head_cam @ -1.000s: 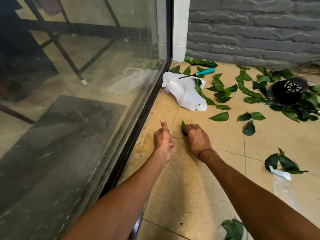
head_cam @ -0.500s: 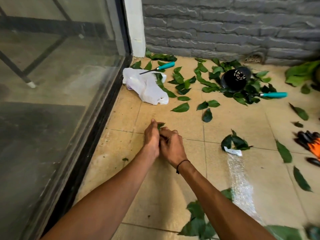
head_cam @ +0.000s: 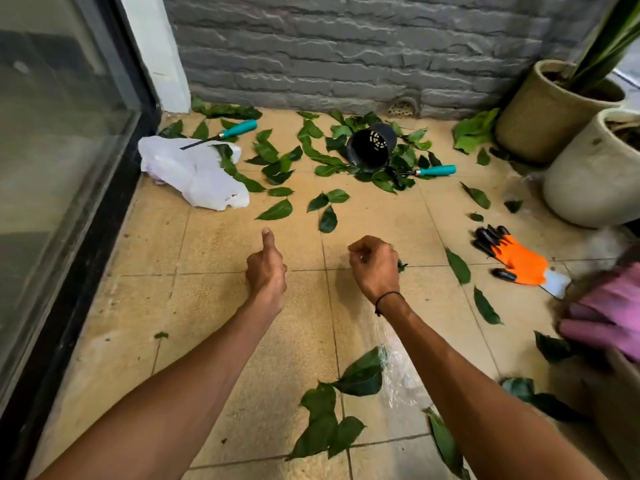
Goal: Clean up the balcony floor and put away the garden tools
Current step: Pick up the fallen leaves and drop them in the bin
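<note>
Single head view, looking forward-down at tiled floor, near.

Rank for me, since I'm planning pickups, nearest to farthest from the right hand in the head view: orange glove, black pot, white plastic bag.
From the right hand:
1. Orange glove, right of it.
2. Black pot, tipped over near the wall.
3. White plastic bag, far left by the glass.

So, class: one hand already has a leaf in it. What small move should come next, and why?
Probably carry the leaf in the right hand to the white bag lying by the glass door and drop it in. The left hand holds nothing, so it could open the bag. Many leaves still litter the tiles.
</note>
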